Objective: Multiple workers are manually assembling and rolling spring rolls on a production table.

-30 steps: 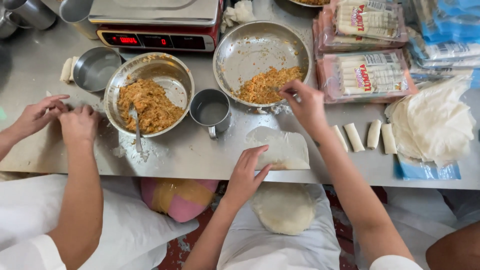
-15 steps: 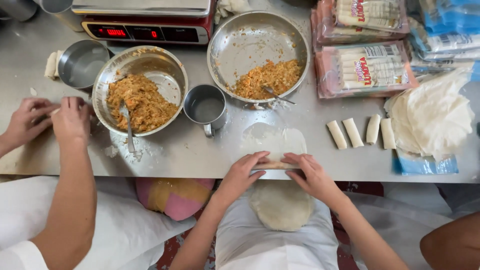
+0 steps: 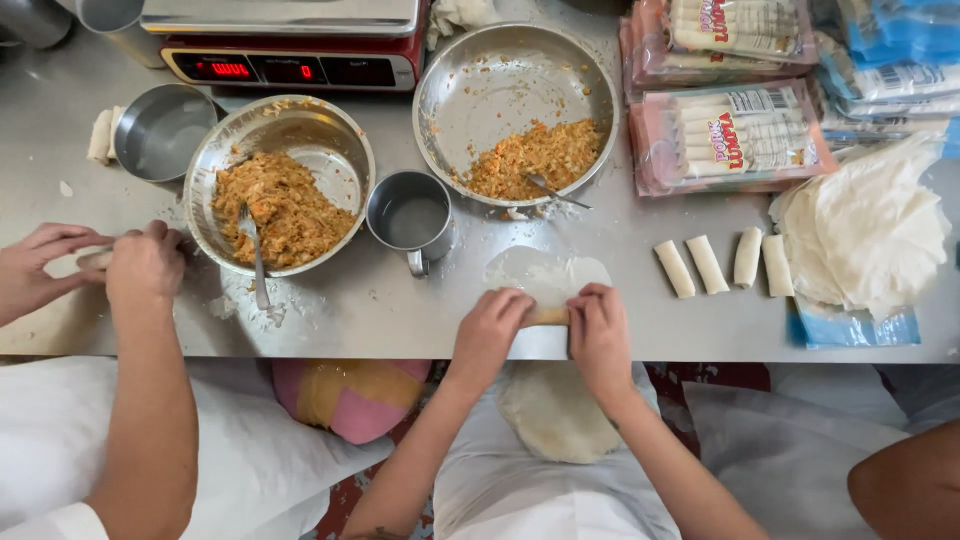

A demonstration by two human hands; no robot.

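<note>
Both hands sit at the near table (image 3: 380,310) edge, curled over a wrapper (image 3: 545,275) that lies flat on the steel. The left hand (image 3: 490,330) and right hand (image 3: 598,330) each pinch the near edge of the wrapper, folded over a strip of filling (image 3: 548,316) between them. Just beyond stands a cup (image 3: 410,218) of liquid, and past it a pan (image 3: 515,110) of orange filling with a spoon (image 3: 556,190) in it. 4 finished rolls (image 3: 725,262) lie to the right, beside a stack of wrappers (image 3: 865,235). At left, a co-worker's hands (image 3: 105,265) are pressed on another roll beside a bowl (image 3: 280,185) of filling.
</note>
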